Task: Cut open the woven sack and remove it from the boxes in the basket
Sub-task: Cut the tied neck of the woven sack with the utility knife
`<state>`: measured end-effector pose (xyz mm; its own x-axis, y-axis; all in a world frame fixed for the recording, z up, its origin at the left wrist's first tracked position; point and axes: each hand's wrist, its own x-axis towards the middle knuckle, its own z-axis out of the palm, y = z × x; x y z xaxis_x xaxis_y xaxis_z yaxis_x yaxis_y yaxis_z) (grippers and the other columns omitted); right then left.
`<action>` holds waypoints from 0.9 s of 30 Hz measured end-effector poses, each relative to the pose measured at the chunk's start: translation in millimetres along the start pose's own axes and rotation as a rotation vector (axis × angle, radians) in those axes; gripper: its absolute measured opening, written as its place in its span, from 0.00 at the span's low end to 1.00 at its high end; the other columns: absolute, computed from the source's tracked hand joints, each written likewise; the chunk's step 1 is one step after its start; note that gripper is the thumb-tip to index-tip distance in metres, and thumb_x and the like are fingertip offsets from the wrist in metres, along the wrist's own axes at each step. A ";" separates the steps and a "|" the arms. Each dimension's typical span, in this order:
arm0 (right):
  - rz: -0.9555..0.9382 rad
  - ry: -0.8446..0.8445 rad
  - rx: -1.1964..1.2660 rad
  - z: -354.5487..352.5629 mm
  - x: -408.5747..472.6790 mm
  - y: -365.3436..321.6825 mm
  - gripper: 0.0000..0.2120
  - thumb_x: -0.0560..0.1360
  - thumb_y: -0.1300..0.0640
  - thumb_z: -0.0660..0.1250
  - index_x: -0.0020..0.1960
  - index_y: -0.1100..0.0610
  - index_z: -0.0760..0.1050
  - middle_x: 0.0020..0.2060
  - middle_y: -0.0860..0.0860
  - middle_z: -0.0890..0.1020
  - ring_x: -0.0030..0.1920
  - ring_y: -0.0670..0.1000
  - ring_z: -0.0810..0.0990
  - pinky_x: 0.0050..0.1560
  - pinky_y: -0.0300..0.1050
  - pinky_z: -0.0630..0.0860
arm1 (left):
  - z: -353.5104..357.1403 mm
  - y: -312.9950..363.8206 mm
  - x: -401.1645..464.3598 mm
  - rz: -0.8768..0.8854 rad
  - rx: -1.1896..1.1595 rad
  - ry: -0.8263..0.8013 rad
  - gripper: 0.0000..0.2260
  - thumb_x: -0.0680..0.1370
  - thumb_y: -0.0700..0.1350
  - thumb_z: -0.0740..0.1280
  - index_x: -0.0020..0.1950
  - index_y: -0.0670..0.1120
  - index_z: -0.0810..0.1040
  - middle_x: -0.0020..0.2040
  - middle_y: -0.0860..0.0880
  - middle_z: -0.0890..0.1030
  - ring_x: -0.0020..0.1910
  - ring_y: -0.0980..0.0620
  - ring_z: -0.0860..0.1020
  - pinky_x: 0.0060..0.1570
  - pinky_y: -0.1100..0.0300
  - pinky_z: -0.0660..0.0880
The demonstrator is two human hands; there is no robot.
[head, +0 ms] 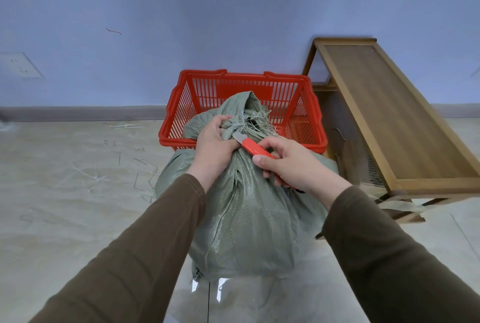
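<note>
A pale blue wall (233,10) backs the scene, with a tiled floor (65,192) below it littered with loose pale strands. A wooden shelf unit (384,125) stands to the right against the wall. The green woven sack (249,218) sits bulging on the floor in front of the person, its tied neck leaning up over the near rim of the red plastic basket (244,88), which stands just behind it by the wall. I cannot see any boxes; the sack hides what it holds.

Both arms reach forward and down in brown sleeves, meeting at the top of the sack. The left hand (215,146) is closed tight around the bunched neck, just below the knot (241,121) of frayed twine. The right hand (291,164) is curled around a red utility knife (255,150), thumb lying along the top of the handle, fingers wrapped under it. The short metal blade (238,136) points up and left, its tip touching the gathered fabric right beside the left hand's fingers.
</note>
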<state>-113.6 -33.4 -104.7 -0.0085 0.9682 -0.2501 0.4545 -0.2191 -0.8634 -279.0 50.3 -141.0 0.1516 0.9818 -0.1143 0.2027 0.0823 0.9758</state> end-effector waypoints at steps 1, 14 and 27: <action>-0.001 0.008 -0.003 0.1 -0.2 -0.2 0.04 0.81 0.56 0.70 0.55 0.54 0.80 0.31 0.50 0.81 0.23 0.45 0.74 0.25 0.34 0.70 | 0.8 0.2 -0.2 -0.004 -0.003 0.001 0.25 0.73 0.33 0.77 0.68 0.45 0.77 0.59 0.46 0.86 0.58 0.48 0.85 0.65 0.43 0.79; 0.020 0.048 0.026 -2.0 1.6 -2.2 0.06 0.81 0.56 0.70 0.55 0.57 0.81 0.28 0.48 0.78 0.22 0.44 0.72 0.23 0.34 0.68 | 1.9 -0.1 -0.4 -0.037 -0.003 0.004 0.28 0.72 0.37 0.79 0.70 0.46 0.75 0.62 0.43 0.85 0.62 0.43 0.83 0.66 0.40 0.78; 0.027 0.095 -0.039 -6.1 4.1 3.7 0.04 0.80 0.53 0.71 0.53 0.51 0.82 0.28 0.48 0.78 0.24 0.46 0.73 0.25 0.36 0.69 | 3.3 -4.2 1.3 -0.025 -0.007 0.012 0.23 0.73 0.37 0.78 0.63 0.52 0.76 0.59 0.44 0.85 0.59 0.44 0.84 0.64 0.40 0.79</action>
<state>-106.5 -29.4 -106.2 0.0879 0.9695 -0.2288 0.4881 -0.2421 -0.8385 -276.5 50.6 -145.9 0.1353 0.9814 -0.1363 0.1995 0.1078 0.9740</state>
